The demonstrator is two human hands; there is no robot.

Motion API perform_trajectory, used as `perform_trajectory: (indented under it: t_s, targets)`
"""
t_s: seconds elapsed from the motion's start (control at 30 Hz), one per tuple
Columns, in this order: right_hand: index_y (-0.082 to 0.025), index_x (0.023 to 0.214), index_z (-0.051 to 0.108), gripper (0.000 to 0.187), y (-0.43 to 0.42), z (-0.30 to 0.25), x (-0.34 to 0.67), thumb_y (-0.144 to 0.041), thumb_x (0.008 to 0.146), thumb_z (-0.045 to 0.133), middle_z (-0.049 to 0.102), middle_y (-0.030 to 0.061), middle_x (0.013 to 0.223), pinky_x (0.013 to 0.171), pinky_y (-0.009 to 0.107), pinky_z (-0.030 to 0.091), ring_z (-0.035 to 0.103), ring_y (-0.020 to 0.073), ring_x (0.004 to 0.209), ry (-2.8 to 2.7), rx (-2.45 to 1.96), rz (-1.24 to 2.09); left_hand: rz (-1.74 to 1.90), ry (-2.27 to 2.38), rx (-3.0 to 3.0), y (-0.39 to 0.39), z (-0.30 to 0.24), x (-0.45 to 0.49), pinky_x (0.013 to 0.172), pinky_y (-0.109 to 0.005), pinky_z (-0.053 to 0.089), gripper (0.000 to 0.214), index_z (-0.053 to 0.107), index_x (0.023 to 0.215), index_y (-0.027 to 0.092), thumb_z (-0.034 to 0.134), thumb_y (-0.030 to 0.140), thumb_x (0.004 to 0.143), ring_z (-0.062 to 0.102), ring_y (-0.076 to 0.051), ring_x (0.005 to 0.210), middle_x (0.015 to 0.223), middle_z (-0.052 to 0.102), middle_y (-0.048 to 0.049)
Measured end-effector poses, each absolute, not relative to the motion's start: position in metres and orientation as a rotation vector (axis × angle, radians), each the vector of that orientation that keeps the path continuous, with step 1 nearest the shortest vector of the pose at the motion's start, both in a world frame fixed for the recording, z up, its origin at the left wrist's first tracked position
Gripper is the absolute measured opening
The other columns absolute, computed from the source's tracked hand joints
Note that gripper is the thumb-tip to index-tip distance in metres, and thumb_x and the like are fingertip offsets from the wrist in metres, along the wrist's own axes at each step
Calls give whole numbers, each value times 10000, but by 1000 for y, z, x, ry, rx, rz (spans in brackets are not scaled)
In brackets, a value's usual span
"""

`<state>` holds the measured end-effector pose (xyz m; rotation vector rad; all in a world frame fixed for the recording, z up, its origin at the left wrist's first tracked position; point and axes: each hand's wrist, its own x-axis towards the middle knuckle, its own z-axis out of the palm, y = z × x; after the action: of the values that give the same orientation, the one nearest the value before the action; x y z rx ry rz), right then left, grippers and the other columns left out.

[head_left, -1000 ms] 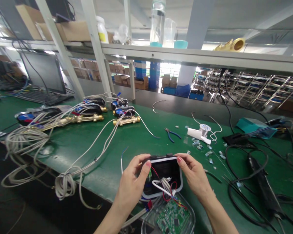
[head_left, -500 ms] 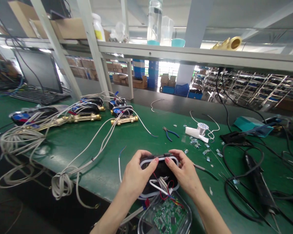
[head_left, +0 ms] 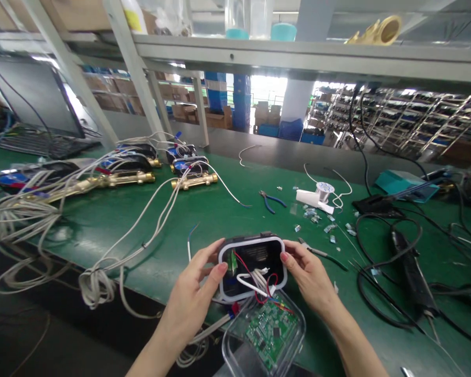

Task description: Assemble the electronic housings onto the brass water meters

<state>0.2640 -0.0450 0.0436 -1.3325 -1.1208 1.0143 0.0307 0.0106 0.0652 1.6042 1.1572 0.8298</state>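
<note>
A black open housing with a white rim [head_left: 255, 254] stands tilted toward me near the front edge of the green bench. My left hand [head_left: 194, 293] grips its left side, thumb on the rim. My right hand [head_left: 308, 277] grips its right side. Red, white and black wires [head_left: 259, 283] run out of the housing to a green circuit board [head_left: 267, 332], which lies in a clear plastic cover [head_left: 292, 343] just below. A grey cable [head_left: 204, 337] leaves the housing toward the lower left.
Several brass-bodied meters [head_left: 194, 180] with long white cables [head_left: 31, 214] lie at the back left. Blue-handled pliers [head_left: 270, 200], a solder spool [head_left: 324, 189], small loose parts [head_left: 322, 225] and black cords [head_left: 392, 272] lie to the right. A monitor [head_left: 35, 99] stands far left.
My hands slid from the housing's top edge down to its two sides, uncovering its inside. The view has tipped down a little, so everything sits higher in the frame.
</note>
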Motion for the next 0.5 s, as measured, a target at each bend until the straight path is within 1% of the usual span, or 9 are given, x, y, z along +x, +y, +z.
perform_trajectory:
  t_s: [0.07,0.13,0.2,0.3,0.4,0.5]
  targets:
    - [-220,1163,566,406,-50,42,264,-458,835,594,659,71,1074,884,343,480,629,177,936,-1123,-1311,1079,801,1112,1575,10,60,28,886,-352,509,592,415,1324,233,543,536,831,580,-243,1106,1290,529,-81]
    - [-228,1206,532,433,-55,40,264,-413,826,625,640,78,1138,930,357,464,624,176,988,-1131,-1250,1197,720,1052,1564,8,54,25,965,-372,468,691,336,1363,245,643,469,787,566,-237,1136,1335,496,-82]
    - [-230,1216,517,442,-60,38,265,-371,817,645,613,80,1198,984,365,432,602,173,1053,-1129,-1188,1291,636,1006,1568,5,49,23,1023,-375,423,753,286,1382,265,696,392,763,550,-222,1163,1366,474,-71]
    - [-228,1187,524,403,-63,38,264,-344,819,642,600,76,1215,996,369,422,596,164,1056,-1115,-1184,1312,607,981,1564,1,43,22,1050,-374,397,698,285,1379,272,666,347,798,542,-208,1179,1369,480,-58]
    - [-224,1186,515,434,-63,39,263,-334,795,668,621,69,1159,964,382,442,613,162,987,-1124,-1231,1310,645,968,1548,0,41,25,1061,-372,386,672,291,1377,259,648,333,812,528,-205,1199,1362,495,-59]
    - [-218,1174,524,470,-61,41,263,-350,760,702,643,63,1099,938,372,455,616,170,975,-1133,-1260,1306,668,941,1531,1,39,26,1058,-364,392,668,293,1381,244,641,328,818,529,-203,1202,1362,506,-65]
